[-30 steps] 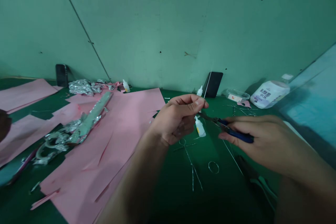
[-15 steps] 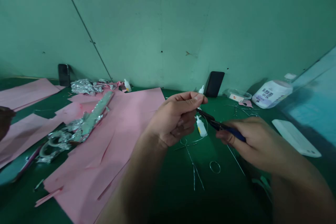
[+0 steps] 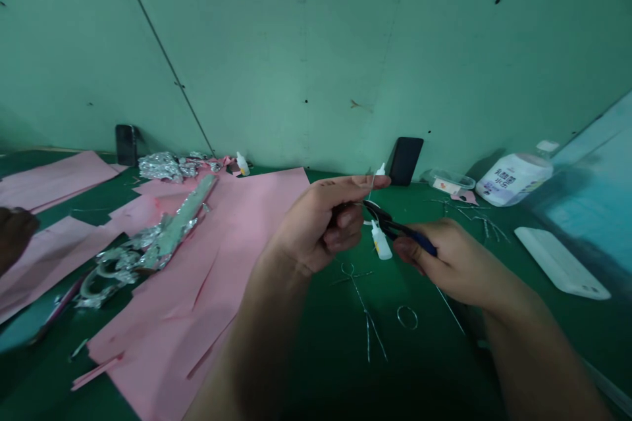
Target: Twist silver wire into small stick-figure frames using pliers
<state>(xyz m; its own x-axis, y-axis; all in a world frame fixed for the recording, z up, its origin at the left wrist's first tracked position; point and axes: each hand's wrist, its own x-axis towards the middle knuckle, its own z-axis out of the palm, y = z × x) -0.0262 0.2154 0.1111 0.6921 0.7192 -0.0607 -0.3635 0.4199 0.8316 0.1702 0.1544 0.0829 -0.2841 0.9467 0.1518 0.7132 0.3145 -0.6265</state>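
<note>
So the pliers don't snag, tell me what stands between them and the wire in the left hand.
Nothing visible. The tips of the pliers in the right hand are right at the thin wire held by the left hand. A small white squeeze bottle stands below them, not between.

On my green mat (image 3: 336, 368): pink paper sheets (image 3: 162, 316), crumpled foil (image 3: 162, 166), a black phone (image 3: 405, 161), a white plastic bottle (image 3: 514, 179).
</note>
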